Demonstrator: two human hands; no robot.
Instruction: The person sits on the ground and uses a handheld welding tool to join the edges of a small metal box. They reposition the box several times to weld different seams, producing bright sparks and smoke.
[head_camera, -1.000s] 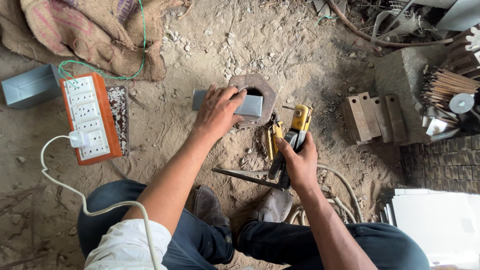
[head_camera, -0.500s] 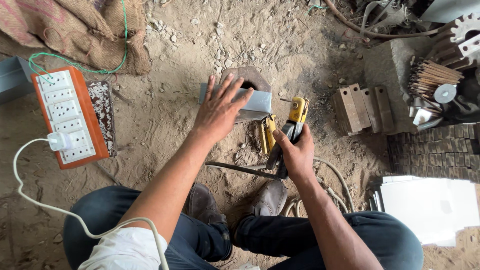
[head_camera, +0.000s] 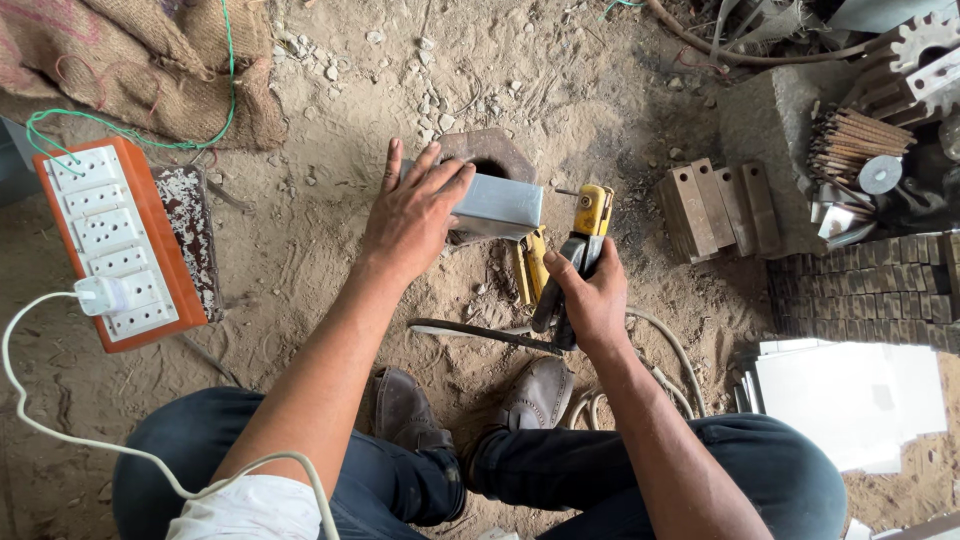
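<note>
**Bare hands close to the weld point on a dirt floor**

I see the left hand (head_camera: 415, 215) spread flat, palm down, on a grey metal box section (head_camera: 497, 206) lying across a rusty hexagonal block (head_camera: 487, 152). The right hand (head_camera: 592, 300) is closed around a yellow electrode holder (head_camera: 588, 228), its tip just beside the box end. A slip there could, I judge, burn the steadying fingers; the loose cable by the two shoes could snag. Counted: one box section, one holder, one extension board (head_camera: 112, 240) with one plug, four metal blocks (head_camera: 718, 208).
</note>
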